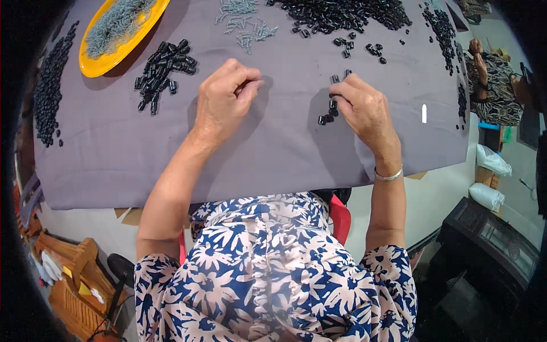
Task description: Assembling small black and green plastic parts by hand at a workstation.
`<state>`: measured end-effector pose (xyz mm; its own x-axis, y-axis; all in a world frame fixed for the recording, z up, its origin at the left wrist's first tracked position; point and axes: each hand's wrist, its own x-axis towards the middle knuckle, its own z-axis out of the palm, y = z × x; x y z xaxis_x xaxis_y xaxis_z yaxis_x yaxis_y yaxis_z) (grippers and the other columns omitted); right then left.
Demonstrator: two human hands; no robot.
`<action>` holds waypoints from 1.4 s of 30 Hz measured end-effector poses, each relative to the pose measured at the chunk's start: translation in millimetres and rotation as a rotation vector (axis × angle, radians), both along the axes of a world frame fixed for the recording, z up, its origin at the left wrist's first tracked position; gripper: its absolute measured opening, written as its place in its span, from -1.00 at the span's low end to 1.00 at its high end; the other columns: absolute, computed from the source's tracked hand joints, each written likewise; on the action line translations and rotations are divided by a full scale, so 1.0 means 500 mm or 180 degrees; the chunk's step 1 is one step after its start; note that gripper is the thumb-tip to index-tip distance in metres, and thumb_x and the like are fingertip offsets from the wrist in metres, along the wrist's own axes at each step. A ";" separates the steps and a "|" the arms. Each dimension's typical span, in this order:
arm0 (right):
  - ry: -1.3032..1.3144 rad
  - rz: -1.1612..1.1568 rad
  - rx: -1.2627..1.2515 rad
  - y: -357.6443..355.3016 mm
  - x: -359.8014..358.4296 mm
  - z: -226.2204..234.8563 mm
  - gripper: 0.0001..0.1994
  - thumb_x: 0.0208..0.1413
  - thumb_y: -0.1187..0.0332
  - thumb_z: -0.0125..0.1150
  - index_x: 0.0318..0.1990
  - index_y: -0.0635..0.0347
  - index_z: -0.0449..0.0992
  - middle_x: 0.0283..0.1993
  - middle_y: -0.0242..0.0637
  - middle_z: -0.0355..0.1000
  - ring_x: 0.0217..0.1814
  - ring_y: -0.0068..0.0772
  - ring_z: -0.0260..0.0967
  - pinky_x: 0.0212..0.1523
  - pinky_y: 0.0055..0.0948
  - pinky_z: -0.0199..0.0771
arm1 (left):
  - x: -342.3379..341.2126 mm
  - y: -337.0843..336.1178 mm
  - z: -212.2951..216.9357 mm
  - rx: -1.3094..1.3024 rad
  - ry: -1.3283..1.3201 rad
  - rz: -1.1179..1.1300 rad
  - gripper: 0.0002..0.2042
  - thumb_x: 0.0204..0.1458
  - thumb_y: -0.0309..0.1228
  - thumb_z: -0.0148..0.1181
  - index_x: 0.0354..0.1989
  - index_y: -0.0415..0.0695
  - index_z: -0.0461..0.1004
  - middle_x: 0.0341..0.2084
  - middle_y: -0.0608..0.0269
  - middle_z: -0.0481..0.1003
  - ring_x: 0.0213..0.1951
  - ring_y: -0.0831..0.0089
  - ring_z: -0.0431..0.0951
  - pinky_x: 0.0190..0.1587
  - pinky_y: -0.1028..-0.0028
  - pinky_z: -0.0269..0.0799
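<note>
My left hand (228, 94) hovers over the middle of the cloth, thumb and forefinger pinched together. Whatever it may hold is too small to make out. To the right, my right hand (364, 105) pinches at a few short black cylinder pieces (333, 106); a dark piece shows between its fingertips. A pile of larger black cylinder pieces (156, 74) lies left of my left hand. Small grey screws (242, 28) are scattered beyond the hands, and more grey screws (117, 25) heap on a yellow plate (91, 68) at the far left.
A grey-purple cloth (285, 154) covers the table. Big heaps of small black pieces (347, 12) lie at the far side, with others along the left (48, 91) and right edges (441, 34). Another person (490, 85) is at the right. A dark cabinet (490, 239) stands lower right.
</note>
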<state>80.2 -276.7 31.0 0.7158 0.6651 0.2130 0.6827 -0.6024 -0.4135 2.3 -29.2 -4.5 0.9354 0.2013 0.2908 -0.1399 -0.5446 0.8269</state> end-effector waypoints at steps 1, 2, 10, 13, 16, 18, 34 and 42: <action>-0.0075 0.0020 -0.0043 0.000 0.002 -0.002 -0.88 -0.07 0.62 0.13 -0.34 0.28 0.51 -0.50 -0.21 0.33 -0.49 -0.25 0.34 -0.41 -0.36 0.36 | 0.000 0.000 0.000 -0.0033 -0.0011 -0.0021 -0.89 -0.10 -0.61 0.29 -0.36 -0.22 0.56 -0.51 0.27 0.45 -0.54 0.47 0.46 -0.45 0.50 0.39; -0.0152 0.0038 -0.0085 0.000 0.003 -0.004 -0.89 -0.08 0.61 0.12 -0.35 0.28 0.50 -0.50 -0.20 0.33 -0.48 -0.24 0.35 -0.41 -0.36 0.36 | 0.000 0.001 -0.001 -0.0036 -0.0014 -0.0016 -0.89 -0.10 -0.61 0.29 -0.36 -0.22 0.56 -0.51 0.27 0.45 -0.54 0.47 0.46 -0.45 0.50 0.39; 0.0137 -0.0280 0.0400 0.001 -0.012 0.001 -0.86 -0.17 0.66 0.12 -0.40 0.28 0.47 -0.50 -0.33 0.35 -0.54 -0.55 0.28 -0.50 -0.59 0.28 | -0.003 0.003 -0.003 -0.0164 -0.0004 -0.0076 -0.90 -0.09 -0.59 0.28 -0.37 -0.23 0.55 -0.50 0.27 0.45 -0.53 0.48 0.45 -0.44 0.51 0.38; 0.0445 -0.0396 0.1067 0.024 -0.014 0.012 -0.85 -0.14 0.70 0.13 -0.39 0.29 0.48 -0.46 -0.41 0.38 -0.50 -0.69 0.27 -0.49 -0.69 0.25 | -0.003 0.008 0.004 -0.0323 -0.0060 -0.0121 -0.90 -0.10 -0.60 0.29 -0.38 -0.22 0.55 -0.51 0.28 0.45 -0.53 0.50 0.44 -0.45 0.52 0.36; 0.1225 -0.0445 0.1587 0.076 -0.030 0.023 -0.86 -0.07 0.70 0.15 -0.34 0.30 0.50 -0.42 -0.46 0.39 -0.45 -0.75 0.27 -0.45 -0.72 0.27 | -0.005 0.017 0.001 -0.0619 -0.0018 -0.0334 -0.92 -0.06 -0.64 0.26 -0.36 -0.25 0.55 -0.51 0.33 0.43 -0.47 0.58 0.42 -0.42 0.58 0.31; 0.1285 -0.0162 0.1518 0.109 -0.029 0.031 -0.84 0.02 0.68 0.16 -0.24 0.33 0.52 -0.36 -0.48 0.40 -0.39 -0.75 0.29 -0.39 -0.72 0.32 | -0.001 0.017 0.008 -0.0846 0.0015 -0.0454 -0.92 -0.04 -0.63 0.26 -0.36 -0.26 0.55 -0.49 0.34 0.43 -0.47 0.60 0.40 -0.42 0.58 0.30; 0.1511 0.0070 0.1909 0.217 -0.040 -0.010 -0.88 0.12 0.61 0.16 -0.23 0.28 0.59 -0.29 -0.39 0.40 -0.32 -0.67 0.32 -0.37 -0.67 0.33 | -0.007 0.026 0.001 -0.3424 0.0626 -0.0688 -0.77 0.04 -0.62 0.23 -0.11 -0.27 0.48 -0.41 0.31 0.51 -0.39 0.61 0.51 -0.31 0.62 0.46; 0.2112 -0.0829 0.1201 0.250 0.040 0.008 -0.87 0.15 0.42 0.16 -0.28 0.28 0.59 -0.49 -0.44 0.42 -0.55 -0.74 0.30 -0.56 -0.71 0.36 | 0.014 0.067 -0.002 -0.3183 0.0249 0.0046 -0.79 0.06 -0.59 0.22 -0.11 -0.27 0.51 -0.42 0.33 0.50 -0.42 0.62 0.50 -0.34 0.61 0.47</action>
